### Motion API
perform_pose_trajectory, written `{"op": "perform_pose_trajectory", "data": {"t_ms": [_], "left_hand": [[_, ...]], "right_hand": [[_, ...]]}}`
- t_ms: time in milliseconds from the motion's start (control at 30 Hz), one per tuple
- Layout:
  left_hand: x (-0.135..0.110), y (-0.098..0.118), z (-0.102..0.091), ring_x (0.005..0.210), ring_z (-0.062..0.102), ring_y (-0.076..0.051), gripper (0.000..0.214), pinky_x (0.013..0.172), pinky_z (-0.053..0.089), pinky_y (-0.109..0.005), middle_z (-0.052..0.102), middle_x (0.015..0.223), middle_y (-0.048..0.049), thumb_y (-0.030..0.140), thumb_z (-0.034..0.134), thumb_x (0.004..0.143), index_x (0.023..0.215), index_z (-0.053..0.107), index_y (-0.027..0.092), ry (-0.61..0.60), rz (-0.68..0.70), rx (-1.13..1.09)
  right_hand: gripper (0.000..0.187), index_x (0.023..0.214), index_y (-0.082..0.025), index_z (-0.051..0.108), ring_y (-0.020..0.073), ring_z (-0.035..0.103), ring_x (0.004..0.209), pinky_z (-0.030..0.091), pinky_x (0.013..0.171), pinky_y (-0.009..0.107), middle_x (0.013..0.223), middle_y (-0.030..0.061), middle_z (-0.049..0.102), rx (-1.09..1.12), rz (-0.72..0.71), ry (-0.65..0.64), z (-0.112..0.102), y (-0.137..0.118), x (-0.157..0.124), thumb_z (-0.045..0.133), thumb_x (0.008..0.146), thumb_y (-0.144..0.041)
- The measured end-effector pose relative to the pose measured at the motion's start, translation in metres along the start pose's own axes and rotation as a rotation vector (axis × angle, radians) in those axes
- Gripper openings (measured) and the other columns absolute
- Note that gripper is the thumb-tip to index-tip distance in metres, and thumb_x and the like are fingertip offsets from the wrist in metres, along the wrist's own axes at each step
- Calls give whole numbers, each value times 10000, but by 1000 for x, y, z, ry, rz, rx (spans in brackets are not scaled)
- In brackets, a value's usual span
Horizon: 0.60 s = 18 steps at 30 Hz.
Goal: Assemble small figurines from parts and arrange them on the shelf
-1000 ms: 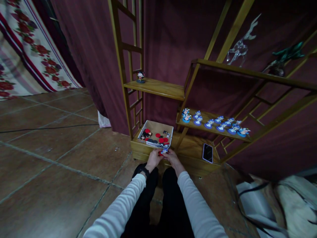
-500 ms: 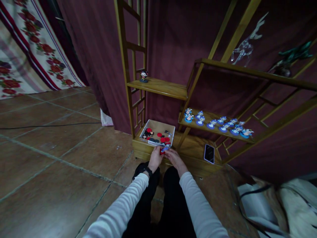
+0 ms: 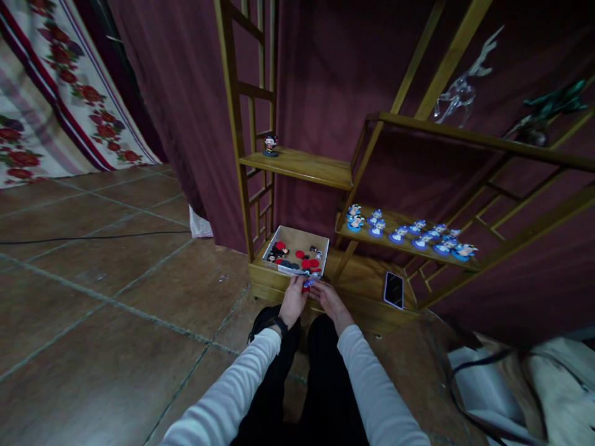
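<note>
Figurine [image 3: 311, 281] and red piece [image 3: 305, 288] pinched close between left hand [image 3: 292, 302] and right hand [image 3: 328, 300], just on the near side of the open box [image 3: 297, 238]. Apparently being fitted together or adjusted; next, likely calls for steady fingertip pressure.

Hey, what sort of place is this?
Probably a display corner indoors, perhaps at home or in a shop: a wooden shelf unit holds small figurines, before a maroon curtain, on a tiled floor.

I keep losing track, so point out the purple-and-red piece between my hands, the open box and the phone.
Purple-and-red piece [image 3: 309, 282]: head view, its purple part.
Open box [image 3: 300, 239]: head view, its bare brown inside.
Phone [image 3: 393, 290]: head view, its dark screen.
</note>
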<state>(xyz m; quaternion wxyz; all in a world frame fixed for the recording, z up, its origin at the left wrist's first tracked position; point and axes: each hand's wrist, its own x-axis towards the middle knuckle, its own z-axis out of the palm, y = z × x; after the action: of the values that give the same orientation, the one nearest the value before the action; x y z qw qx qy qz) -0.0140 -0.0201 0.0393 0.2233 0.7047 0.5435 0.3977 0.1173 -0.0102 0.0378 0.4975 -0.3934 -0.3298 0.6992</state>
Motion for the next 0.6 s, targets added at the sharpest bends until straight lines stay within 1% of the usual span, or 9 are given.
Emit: {"op": "perform_pose_trajectory", "data": {"t_ms": [133,267,400,500,600], "left_hand": [[7,-9,2,972,563,-187,382,889,426,-327,593,1035,-80,21,562,683,1036,588,164,-13,-76,-38],[10,-13,2,951,574,-183,353,868,434,-317,621,1002,-83,65,587,694,1035,611,152,-35,-124,-61],[9,-13,2,940,580,-189,374,859,435,-314,632,1003,-91,100,575,708,1079,594,147,-54,-126,-49],[8,-11,3,945,581,-193,403,865,435,-316,631,1010,-93,126,562,724,1126,560,147,-55,-129,-40],[6,-7,3,975,572,-198,403,884,430,-314,609,1045,-106,141,559,729,1132,546,141,-62,-70,-21]], "right_hand": [[260,840,-188,653,179,643,801,478,768,318,835,40,705,0,14,2,-2,0,1,688,603,-288],[278,839,-192,645,161,641,747,482,727,296,801,23,697,-26,16,66,-3,2,2,698,567,-222],[265,788,-180,643,150,627,685,478,682,279,734,16,683,-67,-3,123,-1,2,1,721,541,-234],[267,760,-176,640,149,616,669,475,675,284,730,14,678,-78,-30,144,2,1,-1,732,526,-265],[243,710,-177,630,142,604,659,470,683,286,722,2,671,-73,-62,154,3,1,0,740,509,-259]]}}
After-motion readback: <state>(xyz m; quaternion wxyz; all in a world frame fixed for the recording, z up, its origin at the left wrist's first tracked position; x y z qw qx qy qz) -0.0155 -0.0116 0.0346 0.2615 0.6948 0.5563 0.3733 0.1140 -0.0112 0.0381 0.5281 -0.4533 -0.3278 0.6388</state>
